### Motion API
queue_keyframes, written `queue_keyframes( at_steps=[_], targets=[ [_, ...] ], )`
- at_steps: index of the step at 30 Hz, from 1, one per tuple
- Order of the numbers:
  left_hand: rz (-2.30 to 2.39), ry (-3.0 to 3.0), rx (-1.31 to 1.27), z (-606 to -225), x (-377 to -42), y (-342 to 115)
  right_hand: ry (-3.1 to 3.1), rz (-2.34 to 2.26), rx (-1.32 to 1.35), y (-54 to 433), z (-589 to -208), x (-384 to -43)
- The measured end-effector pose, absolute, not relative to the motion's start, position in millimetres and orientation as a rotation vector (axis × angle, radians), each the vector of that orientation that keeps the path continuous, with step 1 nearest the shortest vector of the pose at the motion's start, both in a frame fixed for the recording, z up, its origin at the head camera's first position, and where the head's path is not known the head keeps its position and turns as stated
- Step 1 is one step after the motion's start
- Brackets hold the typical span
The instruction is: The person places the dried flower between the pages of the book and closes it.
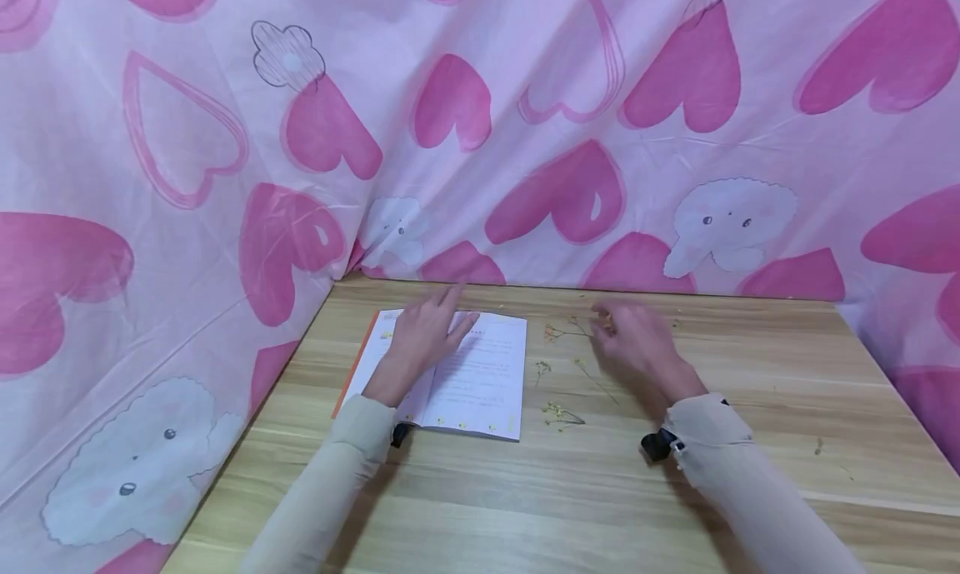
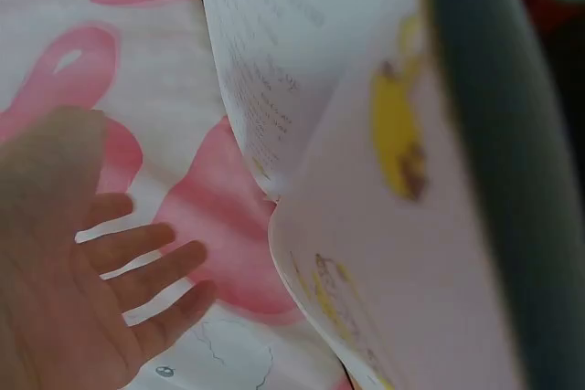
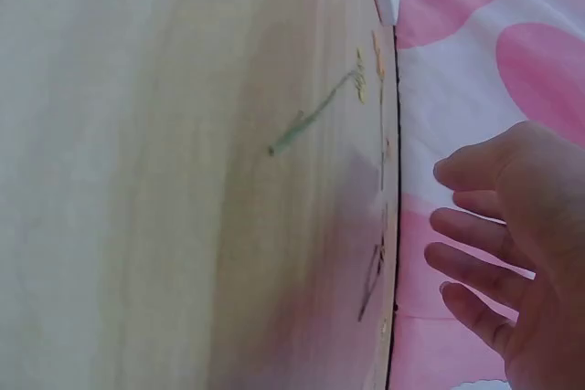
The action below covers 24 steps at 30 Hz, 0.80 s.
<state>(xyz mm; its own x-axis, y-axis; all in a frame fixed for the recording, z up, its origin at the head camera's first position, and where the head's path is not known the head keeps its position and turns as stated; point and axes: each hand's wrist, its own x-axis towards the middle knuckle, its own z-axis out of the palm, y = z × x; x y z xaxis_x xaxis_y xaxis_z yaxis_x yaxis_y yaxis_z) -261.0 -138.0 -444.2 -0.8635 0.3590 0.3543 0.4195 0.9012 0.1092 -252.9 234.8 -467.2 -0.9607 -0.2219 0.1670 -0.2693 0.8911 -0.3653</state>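
An open book (image 1: 491,382) with printed white pages lies on the table's left half. Over its left page hovers my left hand (image 1: 422,334), fingers extended and thumb apart; the left wrist view shows that palm holding nothing beside the pages (image 2: 384,253). To the right of the book, several small dried flower sprigs (image 1: 564,414) are spread out on the wood. My right hand (image 1: 637,336), blurred in the head view, is over the table just right of the upper sprigs. Its fingers (image 3: 480,271) bend loosely with nothing between them, and one green-stemmed sprig (image 3: 315,116) appears nearby.
The wood-grain table (image 1: 585,507) ends at a pink heart-patterned cloth (image 1: 547,191) hanging along its back and left side. Tiny plant scraps (image 1: 818,446) lie on the table's right part. A dark wrist camera (image 1: 657,445) sits under the right sleeve.
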Motion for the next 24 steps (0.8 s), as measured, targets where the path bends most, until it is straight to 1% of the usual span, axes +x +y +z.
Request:
queue_keyframes(
  at_steps=[5, 12, 24],
  targets=[
    [-0.23, -2.788, -0.578, -447.8, -251.3, -141.6, -2.978, 0.63, 0.406, 232.6, -472.5, -252.4],
    [-0.293, -2.976, -0.541, -451.0, -240.5, -149.5, -3.002, 0.561, 0.394, 229.0, -478.4, -257.6],
    [-0.376, -3.075, -0.557, -466.5, -233.9, -160.4, -3.023, 0.6, 0.332, 225.4, -477.7, -259.0]
  ],
)
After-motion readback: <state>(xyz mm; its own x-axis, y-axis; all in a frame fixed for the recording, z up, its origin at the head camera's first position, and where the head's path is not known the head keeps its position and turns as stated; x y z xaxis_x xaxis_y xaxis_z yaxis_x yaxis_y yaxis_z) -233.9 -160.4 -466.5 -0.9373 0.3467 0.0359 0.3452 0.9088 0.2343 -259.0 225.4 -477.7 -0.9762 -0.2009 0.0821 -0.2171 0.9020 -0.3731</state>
